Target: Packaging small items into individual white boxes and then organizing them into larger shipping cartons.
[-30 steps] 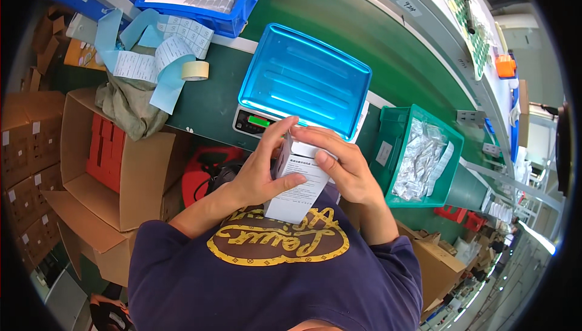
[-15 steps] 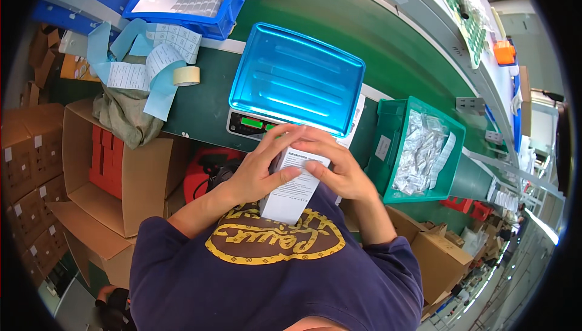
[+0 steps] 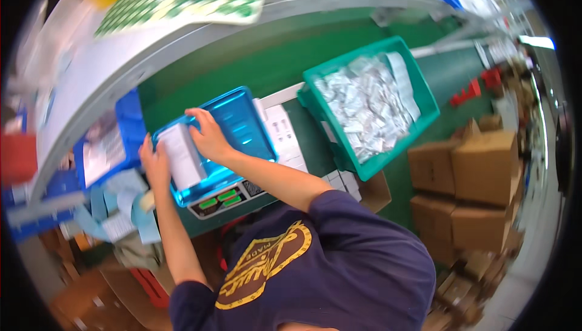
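A white printed carton point(image 3: 183, 160) lies in the shiny blue metal tray point(image 3: 245, 119) on top of a digital scale point(image 3: 233, 196) with green displays. Beside the carton's left edge is my left hand point(image 3: 156, 162), fingers stretched out and apart, the thumb close to the carton. At its far right edge my right hand point(image 3: 209, 136) is spread, thumb near the carton's side and fingers over the tray. Whether either hand still touches the carton is hard to tell.
Right of the scale stands a green bin point(image 3: 403, 149) of silvery packets. White boxes point(image 3: 344, 183) sit by its near corner. A blue bin point(image 3: 128, 128) and pale blue label strips point(image 3: 124, 194) lie left. A shelf edge point(image 3: 182, 46) runs overhead; cardboard cartons point(image 3: 485, 167) are stacked right.
Both hands have moved from in front of my chest to the scale, bringing the carton into the blue tray. The fingers have spread apart. The head view has turned to the right.
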`<state>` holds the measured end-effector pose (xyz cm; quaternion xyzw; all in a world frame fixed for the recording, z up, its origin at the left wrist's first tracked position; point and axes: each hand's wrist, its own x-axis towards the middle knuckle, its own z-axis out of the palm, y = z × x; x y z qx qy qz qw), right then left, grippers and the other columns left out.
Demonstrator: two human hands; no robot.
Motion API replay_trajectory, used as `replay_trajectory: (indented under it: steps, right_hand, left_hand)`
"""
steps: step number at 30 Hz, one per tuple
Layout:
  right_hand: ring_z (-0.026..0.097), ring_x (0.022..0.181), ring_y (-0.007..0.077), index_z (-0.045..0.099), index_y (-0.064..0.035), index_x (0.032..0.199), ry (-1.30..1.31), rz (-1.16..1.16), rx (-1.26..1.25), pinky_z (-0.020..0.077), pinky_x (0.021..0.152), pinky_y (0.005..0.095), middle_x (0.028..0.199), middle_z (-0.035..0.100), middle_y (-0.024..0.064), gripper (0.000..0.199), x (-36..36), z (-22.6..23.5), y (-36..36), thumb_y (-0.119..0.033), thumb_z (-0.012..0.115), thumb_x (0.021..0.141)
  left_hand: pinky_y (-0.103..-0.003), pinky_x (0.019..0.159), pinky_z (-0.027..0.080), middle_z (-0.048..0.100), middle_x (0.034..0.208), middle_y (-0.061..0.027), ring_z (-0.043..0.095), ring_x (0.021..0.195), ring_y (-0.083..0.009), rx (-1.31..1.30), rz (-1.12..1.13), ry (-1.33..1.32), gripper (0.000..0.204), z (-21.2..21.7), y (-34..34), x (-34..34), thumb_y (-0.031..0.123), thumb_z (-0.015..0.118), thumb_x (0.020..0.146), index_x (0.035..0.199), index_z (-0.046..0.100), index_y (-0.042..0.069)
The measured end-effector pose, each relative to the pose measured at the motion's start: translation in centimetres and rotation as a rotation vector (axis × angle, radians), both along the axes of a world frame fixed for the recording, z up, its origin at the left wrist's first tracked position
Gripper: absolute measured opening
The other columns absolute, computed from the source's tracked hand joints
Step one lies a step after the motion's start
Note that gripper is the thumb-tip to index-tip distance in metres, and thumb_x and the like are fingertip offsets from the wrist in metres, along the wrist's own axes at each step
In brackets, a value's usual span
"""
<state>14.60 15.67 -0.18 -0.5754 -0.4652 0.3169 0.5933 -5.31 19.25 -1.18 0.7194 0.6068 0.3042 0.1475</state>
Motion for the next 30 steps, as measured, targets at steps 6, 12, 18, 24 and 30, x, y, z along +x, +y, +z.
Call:
replay_trajectory:
  steps: [6,12,18,24,30]
  right_hand:
    - [0.069,0.087,0.0254,0.070,-0.0050,0.098,-0.243,-0.622,-0.336,0.0525,0.080,0.0344,0.089,0.072,0.0113,0.020,36.5,4.8,-10.8,-0.012,0.052,0.090]
    - [0.064,0.098,0.0305,0.066,-0.0094,0.103,-0.858,-0.551,-0.904,0.0517,0.081,0.0400,0.105,0.066,0.0103,0.027,48.1,1.8,-9.5,-0.030,0.067,0.085]
    - [0.061,0.088,0.0334,0.060,-0.0082,0.094,-0.756,-0.363,-0.666,0.0481,0.072,0.0439,0.088,0.063,0.0103,0.023,48.1,2.2,-13.9,-0.024,0.071,0.082]
    - [0.065,0.079,0.0299,0.055,-0.0038,0.099,-0.579,-0.881,-0.141,0.0503,0.070,0.0394,0.086,0.064,0.0114,0.026,59.6,6.5,-12.2,-0.018,0.071,0.084]
    - [0.063,0.090,0.0357,0.055,-0.0032,0.109,-0.737,-1.224,0.123,0.0509,0.078,0.0395,0.097,0.064,0.0164,0.026,77.9,1.4,0.2,-0.013,0.064,0.086]
  left_hand:
    - [-0.036,0.107,0.035,0.052,0.131,-0.0160,0.048,0.123,-0.0248,-0.105,0.211,-0.455,0.037,4.1,-9.9,-1.7,0.017,0.052,0.100,0.131,0.047,-0.003]
    - [-0.037,0.108,0.035,0.050,0.133,-0.0163,0.049,0.123,-0.0252,-0.078,-0.071,-0.360,0.039,8.7,-6.7,12.8,0.017,0.054,0.098,0.132,0.045,-0.003]
    - [-0.038,0.109,0.034,0.050,0.134,-0.0166,0.049,0.123,-0.0262,-0.016,-0.286,-0.159,0.040,9.7,-6.2,16.5,0.015,0.054,0.098,0.133,0.044,-0.002]
    - [-0.038,0.105,0.038,0.050,0.133,-0.0161,0.051,0.121,-0.0263,-0.057,-0.095,-0.107,0.037,9.8,-5.7,16.2,0.013,0.051,0.099,0.132,0.044,-0.001]
    - [-0.037,0.100,0.042,0.051,0.129,-0.0147,0.054,0.117,-0.0255,-0.122,-0.219,-0.092,0.035,8.9,-3.4,18.1,0.009,0.053,0.096,0.129,0.047,0.000]
